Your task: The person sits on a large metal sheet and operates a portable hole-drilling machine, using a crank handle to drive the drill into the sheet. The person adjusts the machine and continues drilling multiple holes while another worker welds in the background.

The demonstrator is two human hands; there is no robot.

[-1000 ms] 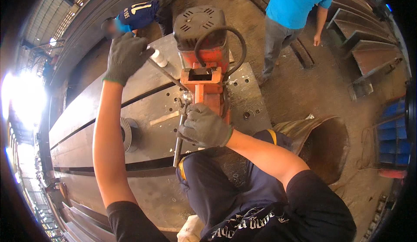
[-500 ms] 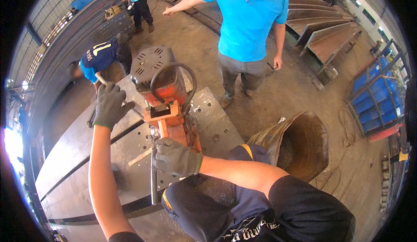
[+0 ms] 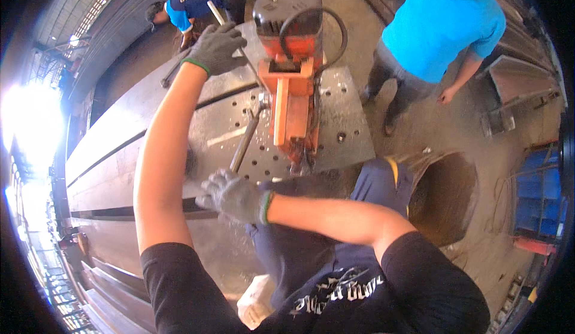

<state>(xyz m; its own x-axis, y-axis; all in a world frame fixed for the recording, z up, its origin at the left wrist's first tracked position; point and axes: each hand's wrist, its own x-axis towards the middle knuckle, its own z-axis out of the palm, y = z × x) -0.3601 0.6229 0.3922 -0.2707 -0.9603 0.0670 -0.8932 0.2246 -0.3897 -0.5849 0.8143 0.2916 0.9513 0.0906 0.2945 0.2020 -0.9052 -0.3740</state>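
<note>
A magnetic drill point(image 3: 288, 88) with an orange body and black motor housing stands on a flat steel plate point(image 3: 341, 109) full of drilled holes. Metal feed levers fan out from the hub on its left side. My left hand point(image 3: 218, 49), in a dark grey glove, is closed over the upper lever point(image 3: 254, 70), whose pale end pokes out past the fingers. Just below the tip of the lower lever point(image 3: 244, 145) is my right hand point(image 3: 233, 196), gloved the same way. Its fingers are apart and hold nothing; whether they brush the lever tip, I cannot tell.
A black cable point(image 3: 342, 34) loops beside the motor. At right a large rusty pipe-like container point(image 3: 446, 196) opens near my knee. A person in a blue shirt point(image 3: 440, 31) stands beyond the plate; another point(image 3: 197, 1) bends over at far left. A pale block point(image 3: 256, 301) lies beside my leg.
My right hand has let go of the lower lever and sits below its tip. The levers have turned, and my left hand stays on the upper one. My view has shifted left.
</note>
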